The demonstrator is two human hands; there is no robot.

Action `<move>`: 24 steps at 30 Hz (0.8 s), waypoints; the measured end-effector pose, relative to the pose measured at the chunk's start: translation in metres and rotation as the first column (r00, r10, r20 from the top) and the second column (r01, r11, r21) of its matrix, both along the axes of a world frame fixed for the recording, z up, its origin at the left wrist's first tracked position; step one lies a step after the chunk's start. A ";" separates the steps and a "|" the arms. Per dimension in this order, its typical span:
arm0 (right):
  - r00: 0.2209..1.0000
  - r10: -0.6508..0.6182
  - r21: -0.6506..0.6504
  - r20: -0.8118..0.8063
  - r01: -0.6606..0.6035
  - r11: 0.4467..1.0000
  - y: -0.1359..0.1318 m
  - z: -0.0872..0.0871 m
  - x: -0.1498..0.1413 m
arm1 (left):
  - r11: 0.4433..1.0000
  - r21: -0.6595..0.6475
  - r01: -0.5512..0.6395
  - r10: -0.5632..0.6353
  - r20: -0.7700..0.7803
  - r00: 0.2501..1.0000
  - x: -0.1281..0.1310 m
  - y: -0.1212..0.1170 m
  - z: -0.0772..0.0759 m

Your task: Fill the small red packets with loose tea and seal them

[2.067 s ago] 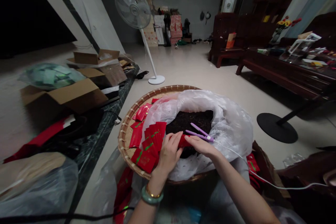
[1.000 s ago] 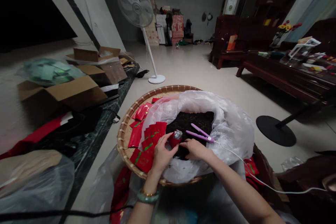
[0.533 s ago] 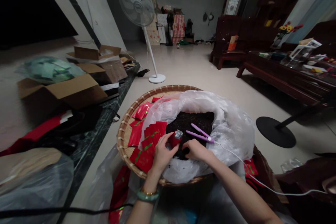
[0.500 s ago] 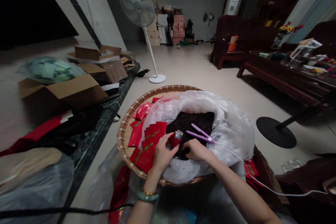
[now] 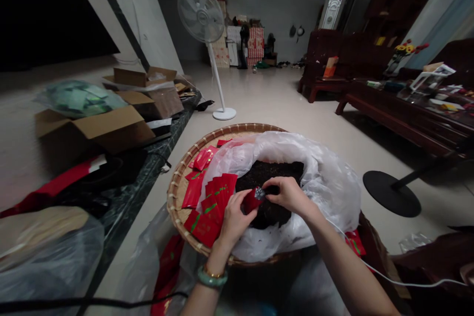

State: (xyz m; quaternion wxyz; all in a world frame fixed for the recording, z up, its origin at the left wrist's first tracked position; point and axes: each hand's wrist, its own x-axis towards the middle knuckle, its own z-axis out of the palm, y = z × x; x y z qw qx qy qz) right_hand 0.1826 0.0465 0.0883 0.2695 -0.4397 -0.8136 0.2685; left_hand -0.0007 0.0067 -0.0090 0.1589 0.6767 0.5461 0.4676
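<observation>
The left hand (image 5: 234, 219) and right hand (image 5: 291, 195) are pinching a red foil-topped packet (image 5: 254, 201) between their fingers (image 5: 274, 183), seemingly holding it above the dark loose material (image 5: 268, 215).

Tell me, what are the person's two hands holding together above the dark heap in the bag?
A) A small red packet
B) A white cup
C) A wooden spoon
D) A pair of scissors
A. The left hand and right hand both pinch a small red packet with a silvery end, above the dark crumbly heap in the white plastic bag.
</observation>
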 end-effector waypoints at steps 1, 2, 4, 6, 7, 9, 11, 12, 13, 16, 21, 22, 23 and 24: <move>1.000 0.007 0.015 0.003 -0.007 1.000 -0.001 0.002 -0.003 | 1.000 -0.002 -0.001 0.001 0.000 1.000 0.001 0.000 0.001; 1.000 0.014 0.027 0.007 -0.014 1.000 -0.002 0.004 -0.007 | 1.000 -0.004 -0.003 0.003 -0.001 1.000 0.001 0.000 0.001; 1.000 0.024 0.036 0.013 -0.025 0.999 -0.003 0.005 -0.012 | 1.000 -0.001 -0.011 0.011 -0.005 1.000 0.001 0.000 0.000; 0.999 0.023 0.034 0.023 -0.024 0.999 -0.005 0.007 -0.015 | 1.000 -0.001 -0.018 0.018 -0.012 1.000 0.000 0.001 -0.001; 0.999 0.018 0.036 0.029 -0.019 0.999 -0.006 0.007 -0.016 | 1.000 -0.001 -0.020 0.020 -0.013 1.000 0.000 0.001 -0.002; 0.999 0.007 0.046 0.039 -0.009 0.999 -0.007 0.007 -0.017 | 1.000 -0.001 -0.024 0.024 -0.012 1.000 -0.001 0.001 -0.004; 0.999 -0.002 0.054 0.033 0.001 0.999 -0.007 0.005 -0.018 | 1.000 -0.002 -0.027 0.027 -0.009 1.000 0.000 0.001 -0.006; 1.000 -0.006 0.056 0.022 0.005 0.998 -0.007 0.003 -0.018 | 1.000 -0.004 -0.028 0.028 -0.008 1.000 0.000 0.001 -0.006; 1.000 -0.007 0.057 0.004 0.007 0.998 -0.006 0.001 -0.019 | 1.000 -0.008 -0.030 0.030 -0.008 1.000 0.001 0.001 -0.006; 0.997 0.018 0.071 -0.078 -0.012 0.997 -0.004 -0.007 -0.020 | 0.999 -0.022 -0.031 0.030 -0.013 0.999 0.002 0.001 -0.006; 0.974 0.001 0.070 -0.226 0.015 0.997 -0.004 -0.013 -0.017 | 0.999 -0.036 -0.028 0.028 0.006 1.000 0.001 0.002 -0.007; 0.968 -0.019 0.052 -0.252 0.033 0.998 -0.005 -0.014 -0.016 | 0.999 -0.038 -0.030 0.031 0.017 0.999 0.001 0.002 -0.007; 0.961 -0.040 0.035 -0.273 0.052 0.998 -0.006 -0.015 -0.015 | 0.999 -0.040 -0.033 0.034 0.028 0.999 0.001 0.001 -0.006; 0.958 -0.057 0.025 -0.283 0.067 0.997 -0.008 -0.017 -0.015 | 0.998 -0.041 -0.036 0.038 0.040 0.998 0.001 0.001 -0.006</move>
